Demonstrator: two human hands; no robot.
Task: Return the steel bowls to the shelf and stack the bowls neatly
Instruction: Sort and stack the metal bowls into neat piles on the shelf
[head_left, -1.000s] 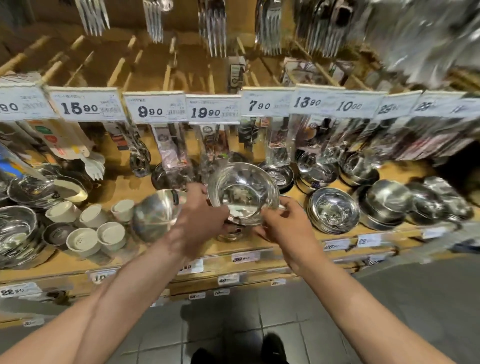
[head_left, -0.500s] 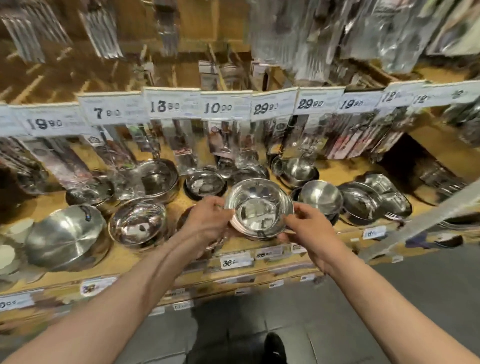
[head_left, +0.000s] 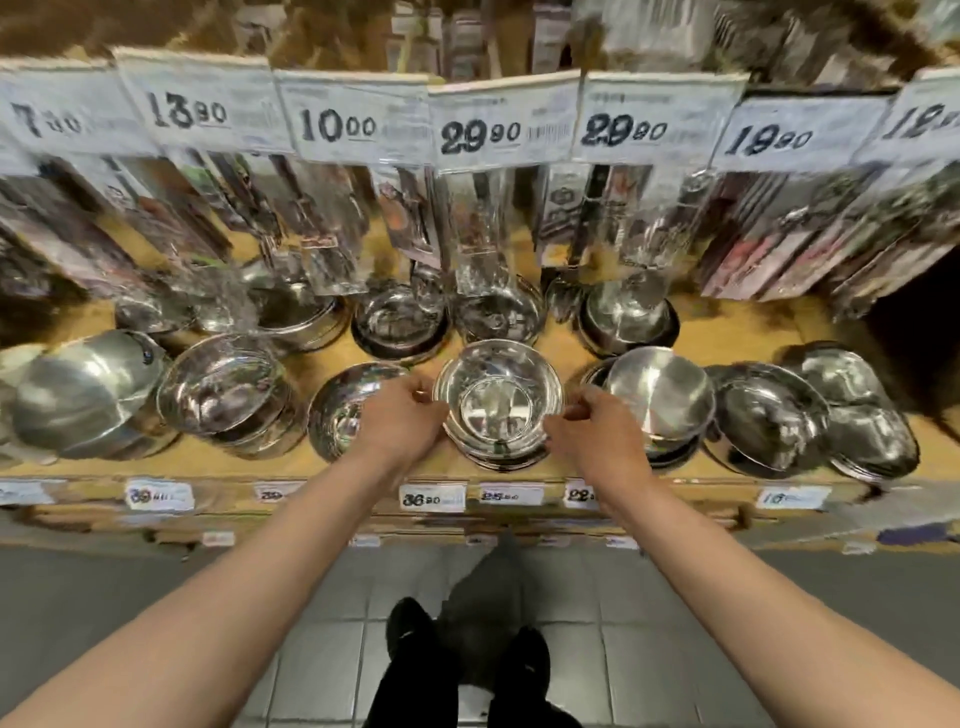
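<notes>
**Steel bowl sits on its stack, both my hands on the rim**

Steel bowl (head_left: 500, 397) is in the middle of the wooden shelf (head_left: 727, 332), near the front edge. It sits right side up on top of a short stack of bowls (head_left: 498, 451). My left hand (head_left: 404, 420) is on its left side, and my fingers curl in and pinch the rim. My right hand (head_left: 592, 432) is on its right side, and its fingers pinch the rim too. Both my arms reach out straight from me to the shelf.

Just left of my left hand is a wide shiny bowl (head_left: 343, 410), partly hidden by my hand. Further left is another shiny bowl (head_left: 223, 387), and then a bowl lying tipped on its side (head_left: 83, 395). Just right of my right hand is a bowl turned bottom up (head_left: 660, 397). More bowls stand behind, close to the back.

White price tags (head_left: 358, 122) hang in a row above the bowls. Small price labels (head_left: 432, 499) run along the shelf's front. Down below I see grey floor tiles (head_left: 322, 649) and my dark shoes (head_left: 410, 623).
</notes>
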